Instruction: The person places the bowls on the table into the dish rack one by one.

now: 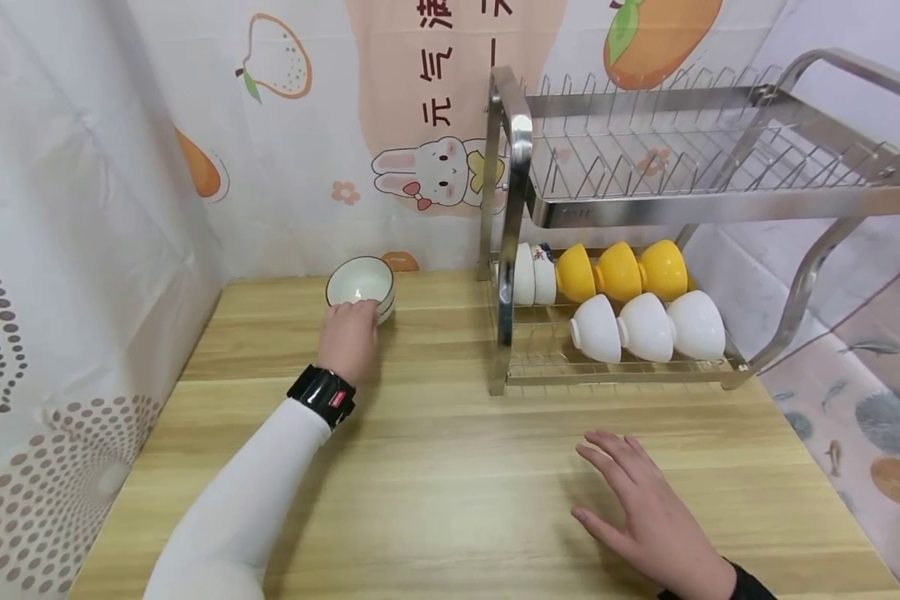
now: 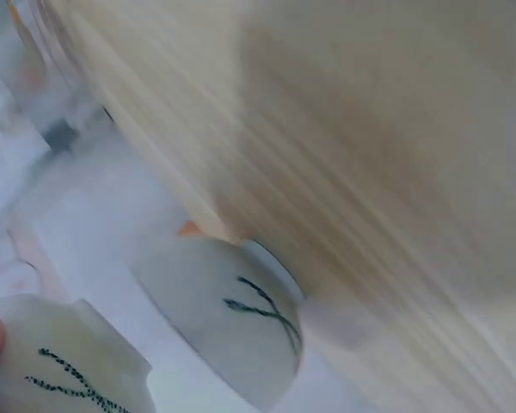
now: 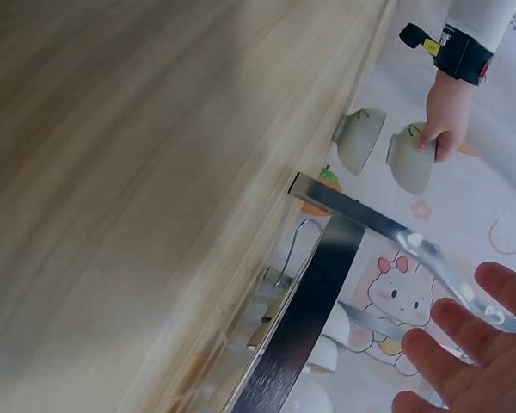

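At the back left of the table, my left hand (image 1: 348, 333) pinches the rim of a pale bowl (image 1: 360, 282) with a dark edge. In the right wrist view this held bowl (image 3: 410, 163) hangs apart from a second bowl (image 3: 359, 139), which stands upright on the table. Dark green sprig lines mark both the held bowl (image 2: 77, 361) and the standing bowl (image 2: 228, 314) in the left wrist view. My right hand (image 1: 648, 512) hovers over the table's front right with fingers spread, holding nothing. The nearest thing to it is the metal dish rack (image 1: 630, 379).
On the rack's lower tier, yellow bowls (image 1: 618, 271), white bowls (image 1: 647, 327) and two stacked white bowls (image 1: 523, 275) lie on their sides. Wire dividers (image 1: 645, 167) line its upper tier. A printed curtain (image 1: 292, 167) hangs behind the wooden table (image 1: 435, 467).
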Demonstrator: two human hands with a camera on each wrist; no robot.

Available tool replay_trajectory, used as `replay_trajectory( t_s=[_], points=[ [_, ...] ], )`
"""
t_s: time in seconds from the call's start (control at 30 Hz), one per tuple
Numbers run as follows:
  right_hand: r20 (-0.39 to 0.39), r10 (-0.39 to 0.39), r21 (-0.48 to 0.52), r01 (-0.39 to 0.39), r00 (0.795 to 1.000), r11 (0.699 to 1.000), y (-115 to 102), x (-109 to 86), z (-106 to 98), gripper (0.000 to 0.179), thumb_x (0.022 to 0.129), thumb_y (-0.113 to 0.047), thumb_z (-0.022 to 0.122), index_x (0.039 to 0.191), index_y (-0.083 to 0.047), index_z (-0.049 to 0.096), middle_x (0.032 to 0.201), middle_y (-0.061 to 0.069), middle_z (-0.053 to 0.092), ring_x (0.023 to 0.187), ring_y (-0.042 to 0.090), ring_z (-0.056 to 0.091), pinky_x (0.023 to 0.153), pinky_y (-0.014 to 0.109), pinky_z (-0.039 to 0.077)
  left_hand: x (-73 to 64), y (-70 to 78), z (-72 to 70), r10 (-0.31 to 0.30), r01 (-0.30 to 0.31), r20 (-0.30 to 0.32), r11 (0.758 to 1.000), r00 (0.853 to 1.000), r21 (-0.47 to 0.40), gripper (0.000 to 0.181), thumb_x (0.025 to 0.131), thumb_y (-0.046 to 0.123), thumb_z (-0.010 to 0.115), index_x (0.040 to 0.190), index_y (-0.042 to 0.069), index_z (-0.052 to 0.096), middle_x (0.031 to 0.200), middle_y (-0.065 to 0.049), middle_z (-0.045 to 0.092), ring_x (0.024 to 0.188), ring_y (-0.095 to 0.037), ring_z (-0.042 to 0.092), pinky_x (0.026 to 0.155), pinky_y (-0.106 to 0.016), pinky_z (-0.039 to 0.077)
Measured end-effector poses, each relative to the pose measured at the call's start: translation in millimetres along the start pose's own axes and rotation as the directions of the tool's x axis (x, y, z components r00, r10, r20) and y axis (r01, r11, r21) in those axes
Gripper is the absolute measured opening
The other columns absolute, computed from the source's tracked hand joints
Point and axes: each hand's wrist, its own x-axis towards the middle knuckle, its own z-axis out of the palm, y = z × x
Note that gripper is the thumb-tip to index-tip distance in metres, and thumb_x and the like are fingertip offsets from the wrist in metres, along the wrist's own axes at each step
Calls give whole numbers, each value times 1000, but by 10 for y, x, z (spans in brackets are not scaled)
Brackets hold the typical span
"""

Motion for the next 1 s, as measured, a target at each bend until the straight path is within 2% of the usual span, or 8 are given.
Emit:
replay_trajectory(
  t_s=[0.13, 0.23, 0.43, 0.57, 0.7, 0.8, 0.87, 1.0],
  points=[
    [3, -12, 30, 12, 1000, 999, -29, 43, 37, 67, 96, -59, 50, 138, -7, 54, 141, 10, 50, 131, 27, 43, 121, 35, 13, -245, 148, -104, 85, -85, 29, 996, 996, 13, 15, 94, 7, 62, 107, 7, 68, 101, -10, 71, 88, -28, 62, 93, -46, 43],
    [0, -24, 48, 24, 1000, 999, -47, 77, 64, 67, 97, -59, 48, 138, -5, 54, 141, 10, 51, 131, 27, 43, 120, 37, 15, -474, 287, -151, 173, -174, 45, 985, 984, 14, 17, 91, 5, 64, 107, 8, 69, 100, -7, 71, 88, -26, 62, 92, -45, 44],
    [20, -67, 76, 65, 998, 995, -93, 190, 109, 63, 98, -57, 47, 135, -6, 57, 140, 12, 51, 130, 28, 45, 120, 34, 15, -968, 603, -111, 359, -359, 69, 933, 931, -14, 21, 92, 11, 65, 112, 11, 69, 103, -2, 72, 92, -21, 63, 92, -41, 47],
    [38, -140, 81, 137, 989, 987, -134, 270, 124, 59, 99, -54, 46, 135, -8, 57, 140, 11, 51, 131, 28, 44, 120, 32, 15, -1271, 879, -96, 483, -481, 95, 876, 870, -44, 22, 89, 14, 67, 112, 17, 69, 101, 4, 70, 92, -16, 62, 91, -36, 48],
    [7, -252, 82, 251, 968, 964, -165, 357, 133, 56, 99, -48, 48, 135, -6, 57, 140, 11, 52, 132, 30, 45, 120, 35, 17, -1471, 1160, -146, 595, -595, 126, 803, 794, -37, 21, 90, 17, 68, 110, 20, 69, 101, 8, 70, 93, -13, 61, 91, -32, 47],
    [12, -340, 68, 339, 940, 938, -174, 402, 127, 53, 98, -43, 50, 135, -5, 58, 140, 13, 53, 132, 32, 47, 120, 38, 18, -1565, 1326, -189, 658, -666, 161, 746, 736, -7, 17, 92, 22, 66, 109, 23, 68, 101, 12, 69, 93, -10, 59, 92, -29, 45],
    [62, -386, 59, 382, 921, 922, -172, 406, 115, 53, 99, -43, 49, 136, -7, 56, 140, 13, 53, 133, 31, 46, 120, 37, 17, -1612, 1415, -207, 699, -712, 177, 702, 693, 17, 16, 93, 24, 65, 108, 26, 68, 100, 15, 67, 92, -8, 57, 92, -26, 43],
    [120, -478, 55, 475, 870, 878, -179, 396, 101, 42, 93, -30, 61, 130, -9, 60, 134, 9, 58, 129, 29, 51, 119, 38, 20, -1696, 1551, -250, 766, -784, 180, 618, 617, 56, 14, 94, 24, 60, 107, 28, 66, 97, 17, 64, 89, -7, 53, 90, -24, 40]
  ],
)
